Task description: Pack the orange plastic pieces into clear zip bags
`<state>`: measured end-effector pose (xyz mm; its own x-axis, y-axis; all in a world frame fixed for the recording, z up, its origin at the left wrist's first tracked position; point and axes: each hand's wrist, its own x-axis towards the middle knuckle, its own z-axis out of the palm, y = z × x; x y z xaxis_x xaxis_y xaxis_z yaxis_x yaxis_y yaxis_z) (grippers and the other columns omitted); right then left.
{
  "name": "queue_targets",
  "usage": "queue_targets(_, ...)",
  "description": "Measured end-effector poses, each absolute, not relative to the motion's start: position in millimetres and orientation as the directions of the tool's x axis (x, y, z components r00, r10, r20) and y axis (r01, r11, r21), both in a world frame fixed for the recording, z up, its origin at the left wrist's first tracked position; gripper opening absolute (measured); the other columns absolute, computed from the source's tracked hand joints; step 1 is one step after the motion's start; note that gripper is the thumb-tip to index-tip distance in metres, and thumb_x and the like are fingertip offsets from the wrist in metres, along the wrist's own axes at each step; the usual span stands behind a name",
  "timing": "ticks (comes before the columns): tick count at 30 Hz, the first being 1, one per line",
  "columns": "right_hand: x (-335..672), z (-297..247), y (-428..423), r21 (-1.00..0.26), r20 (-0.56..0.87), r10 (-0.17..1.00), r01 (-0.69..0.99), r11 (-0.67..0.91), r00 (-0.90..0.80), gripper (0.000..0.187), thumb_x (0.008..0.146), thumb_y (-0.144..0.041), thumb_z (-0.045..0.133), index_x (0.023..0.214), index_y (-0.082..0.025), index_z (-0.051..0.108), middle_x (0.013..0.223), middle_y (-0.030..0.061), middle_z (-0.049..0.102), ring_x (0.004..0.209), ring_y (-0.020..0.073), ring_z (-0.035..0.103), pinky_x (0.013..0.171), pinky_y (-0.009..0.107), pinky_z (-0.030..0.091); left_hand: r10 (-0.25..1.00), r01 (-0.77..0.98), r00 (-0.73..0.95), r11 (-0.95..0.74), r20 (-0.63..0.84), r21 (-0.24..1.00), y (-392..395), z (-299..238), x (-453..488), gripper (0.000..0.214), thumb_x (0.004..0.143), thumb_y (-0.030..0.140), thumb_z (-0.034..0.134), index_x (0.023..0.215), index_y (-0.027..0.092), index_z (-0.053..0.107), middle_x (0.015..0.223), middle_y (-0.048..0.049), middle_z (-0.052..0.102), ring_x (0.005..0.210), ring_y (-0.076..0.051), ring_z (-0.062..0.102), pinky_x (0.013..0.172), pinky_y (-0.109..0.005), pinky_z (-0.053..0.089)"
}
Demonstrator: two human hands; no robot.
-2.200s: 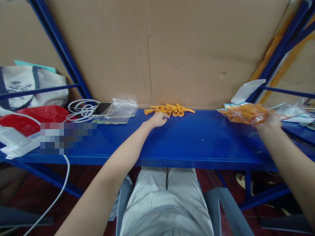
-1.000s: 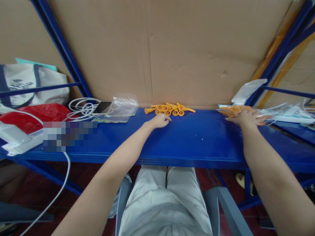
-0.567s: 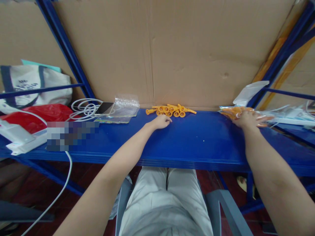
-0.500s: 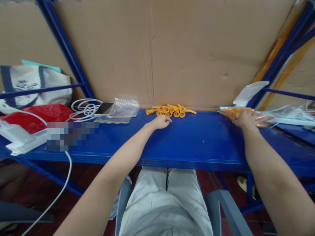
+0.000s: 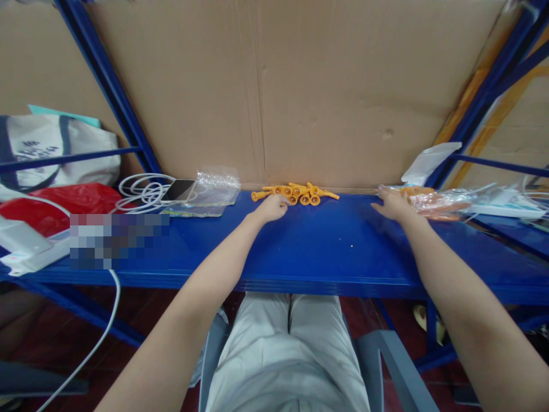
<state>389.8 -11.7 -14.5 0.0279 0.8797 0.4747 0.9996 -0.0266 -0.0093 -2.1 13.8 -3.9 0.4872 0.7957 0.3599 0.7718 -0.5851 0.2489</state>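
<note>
Head view, at least eight yellow horns (image 5: pixel 305 199), most turned toward the near side, leftmost laid long axis sideways, left hand (image 5: pixel 271 209) curled, hold unclear, right hand (image 5: pixel 393 206) spread by one clear bag (image 5: pixel 446 202)

orange pieces (image 5: pixel 295 190) partly hidden, tote (image 5: pixel 81 143) cut off

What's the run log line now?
left hand: at orange pieces; right hand: open, at plastic bag; pieces: piled on blue table
</note>
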Motion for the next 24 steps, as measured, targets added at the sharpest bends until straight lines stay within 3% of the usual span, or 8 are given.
queue_targets(5, 354.7, -16.2, -4.5, -0.060, 0.409, 0.893, 0.971, 0.232, -0.188, 0.042, 0.086, -0.024, 0.053, 0.125, -0.014, 0.065, 0.136, 0.0153, 0.061, 0.130, 0.0292, 0.055, 0.111, 0.045, 0.042, 0.885, 0.908, -0.036, -0.166, 0.465, 0.385, 13.9, 6.3, -28.3, 0.037, 0.084, 0.024, 0.059, 0.120, 0.023, 0.069, 0.149, -0.0104, 0.049, 0.139, -0.036, 0.041, 0.113, -0.055, 0.036)
queue_targets(10, 332.7, -19.3, -7.0, -0.064, 0.336, 0.907, 0.955, 0.290, -0.253, 0.037, 0.085, -0.021, 0.055, 0.118, -0.013, 0.070, 0.130, 0.0143, 0.065, 0.125, 0.0294, 0.059, 0.111, 0.044, 0.043, 0.899, 0.852, -0.363, 0.213, 0.246, 0.477, 16.6, 6.3, -54.9, 0.066, 0.085, 0.042, 0.059, 0.141, 0.008, 0.049, 0.162, -0.0234, 0.020, 0.150, -0.044, 0.008, 0.114, -0.066, 0.024)
queue_targets(15, 331.2, -22.4, -7.7, -0.038, 0.304, 0.916, 0.957, 0.286, -0.262, 0.033, 0.085, -0.021, 0.055, 0.113, -0.017, 0.073, 0.125, 0.0095, 0.069, 0.119, 0.0274, 0.063, 0.107, 0.041, 0.048, 0.872, 0.800, -0.472, 0.363, 0.127, 0.478, 27.8, -4.5, -68.2, 0.071, 0.078, 0.038, 0.061, 0.142, 0.009, 0.049, 0.162, -0.0243, 0.017, 0.150, -0.045, 0.004, 0.112, -0.069, 0.022)
queue_targets(21, 334.8, -22.7, -6.1, -0.040, 0.323, 0.913, 0.960, 0.277, -0.250, 0.032, 0.085, -0.022, 0.055, 0.110, -0.019, 0.074, 0.120, 0.0080, 0.071, 0.114, 0.0274, 0.066, 0.104, 0.040, 0.051, 0.888, 0.780, -0.454, 0.354, 0.077, 0.516, 38.3, -13.6, -76.6, 0.073, 0.074, 0.032, 0.060, 0.141, 0.006, 0.051, 0.157, -0.0290, 0.028, 0.146, -0.050, 0.016, 0.107, -0.073, 0.026)
queue_targets(24, 334.5, -22.3, -6.5, -0.043, 0.314, 0.916, 0.960, 0.277, -0.250, 0.032, 0.085, -0.022, 0.055, 0.109, -0.019, 0.075, 0.118, 0.0081, 0.072, 0.113, 0.0275, 0.066, 0.103, 0.040, 0.051, 0.889, 0.774, -0.447, 0.327, 0.103, 0.542, 40.4, -15.9, -79.3, 0.071, 0.072, 0.031, 0.061, 0.139, 0.010, 0.054, 0.153, -0.0276, 0.038, 0.144, -0.049, 0.024, 0.109, -0.071, 0.026)
